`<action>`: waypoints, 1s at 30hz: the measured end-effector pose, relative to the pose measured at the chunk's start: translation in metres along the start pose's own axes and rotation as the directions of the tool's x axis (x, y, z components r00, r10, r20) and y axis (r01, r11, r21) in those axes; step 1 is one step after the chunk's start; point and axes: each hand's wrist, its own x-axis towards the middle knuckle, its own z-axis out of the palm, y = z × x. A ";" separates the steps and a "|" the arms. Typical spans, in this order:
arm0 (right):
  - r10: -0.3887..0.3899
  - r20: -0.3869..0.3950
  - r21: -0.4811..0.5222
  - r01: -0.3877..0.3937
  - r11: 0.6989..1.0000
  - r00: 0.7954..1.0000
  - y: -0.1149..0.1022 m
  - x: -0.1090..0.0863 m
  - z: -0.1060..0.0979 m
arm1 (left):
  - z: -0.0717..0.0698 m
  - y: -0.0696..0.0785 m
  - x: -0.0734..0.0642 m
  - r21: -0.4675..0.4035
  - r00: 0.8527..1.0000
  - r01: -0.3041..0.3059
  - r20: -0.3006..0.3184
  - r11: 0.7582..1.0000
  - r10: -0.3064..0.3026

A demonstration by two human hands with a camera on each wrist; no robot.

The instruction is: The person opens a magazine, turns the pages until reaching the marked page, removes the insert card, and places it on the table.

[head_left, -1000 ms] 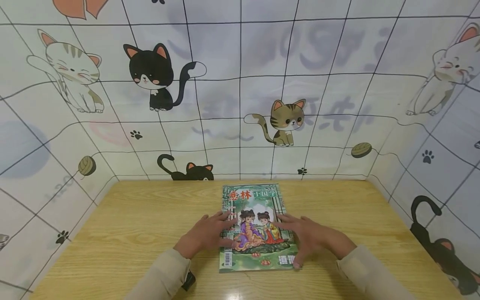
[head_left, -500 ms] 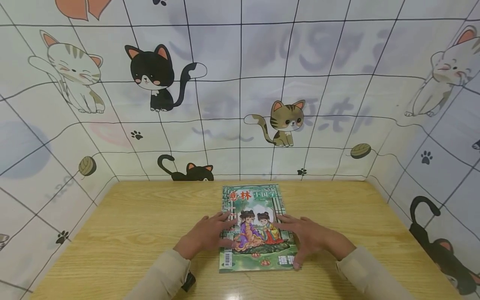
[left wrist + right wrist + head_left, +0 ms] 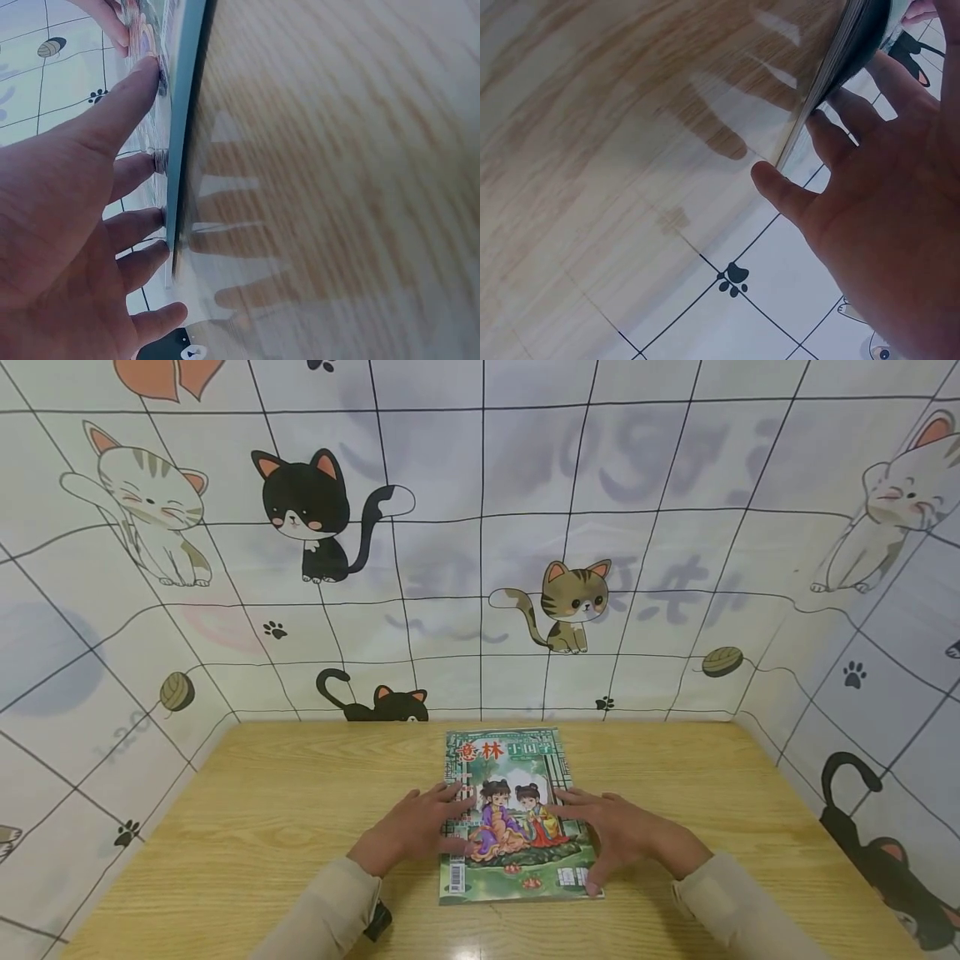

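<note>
A magazine [image 3: 517, 868] with a green illustrated cover lies flat on the wooden table, two cartoon figures and red lettering on its front. My left hand [image 3: 412, 827] rests its spread fingers on the left side of the cover. From the other side my right hand [image 3: 622, 831] lays its fingertips on the right part, thumb at the lower right edge. In the left wrist view the turquoise spine [image 3: 187, 112] runs just past the fingertips. The right wrist view shows the stacked page edges [image 3: 825, 75] beside the fingers, with one finger [image 3: 780, 187] reaching the tabletop by the magazine.
The wooden table [image 3: 300, 793] reaches back to a wall cloth [image 3: 450, 552] printed with cats and grid lines, which also covers both sides. A small black object [image 3: 378, 922] shows beneath the left sleeve [image 3: 330, 902].
</note>
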 end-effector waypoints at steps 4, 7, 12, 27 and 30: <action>-0.005 -0.006 0.005 0.005 1.000 1.000 0.001 0.000 0.000 | -0.001 0.000 0.001 -0.021 1.000 0.006 0.009 1.000 -0.006; -0.007 -0.004 0.011 0.007 1.000 1.000 0.001 0.000 -0.002 | -0.001 0.000 0.001 -0.038 1.000 0.005 0.006 0.999 -0.005; -0.016 -0.001 0.018 0.016 1.000 1.000 0.000 0.000 -0.004 | -0.002 0.002 0.000 -0.065 1.000 -0.010 -0.014 0.998 0.010; 0.034 -0.025 0.062 -0.033 0.998 0.999 -0.004 0.001 -0.012 | -0.002 0.009 0.000 -0.011 1.000 0.018 -0.010 1.000 -0.018; 0.014 -0.060 0.048 -0.011 0.999 0.998 -0.005 0.001 -0.015 | -0.003 0.015 0.000 -0.016 1.000 0.016 -0.002 1.000 -0.016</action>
